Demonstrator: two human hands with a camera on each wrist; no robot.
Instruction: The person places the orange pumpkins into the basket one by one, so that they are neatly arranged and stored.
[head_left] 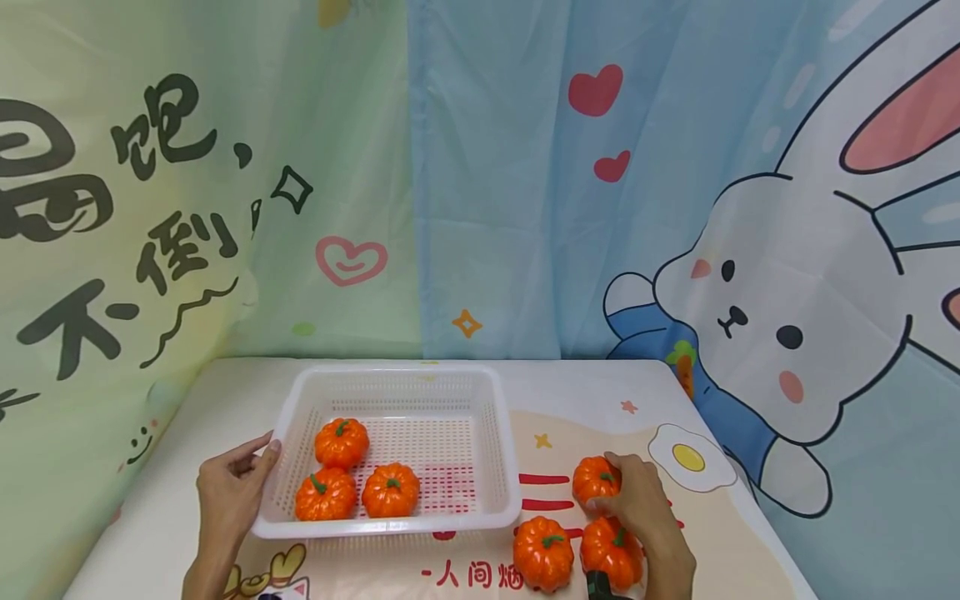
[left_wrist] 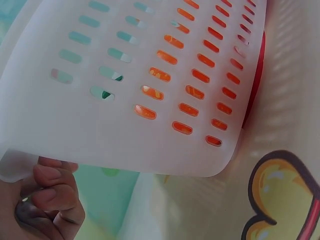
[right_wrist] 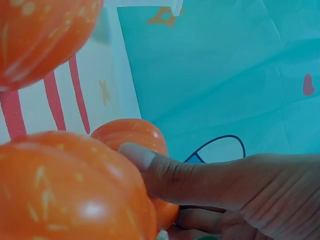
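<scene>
A white perforated plastic basket (head_left: 491,450) stands on the table with three small orange pumpkins inside, toward its left: one at the back (head_left: 342,442), one at the front left (head_left: 326,495) and one beside it (head_left: 391,491). My left hand (head_left: 231,492) grips the basket's left rim, its curled fingers (left_wrist: 57,192) showing beneath the edge in the left wrist view. Right of the basket, my right hand (head_left: 637,504) holds a pumpkin (head_left: 594,479) between thumb and fingers. Nearer me lie two more pumpkins, one left (head_left: 543,554) and one right (head_left: 613,550), the latter partly covered by a dark object.
A printed cloth (head_left: 577,425) covers the table, with a fried egg drawn at the right. Behind the table hangs a curtain (head_left: 487,208) with hearts and a rabbit. A dark strap-like piece (head_left: 598,586) shows at the bottom edge near the right wrist.
</scene>
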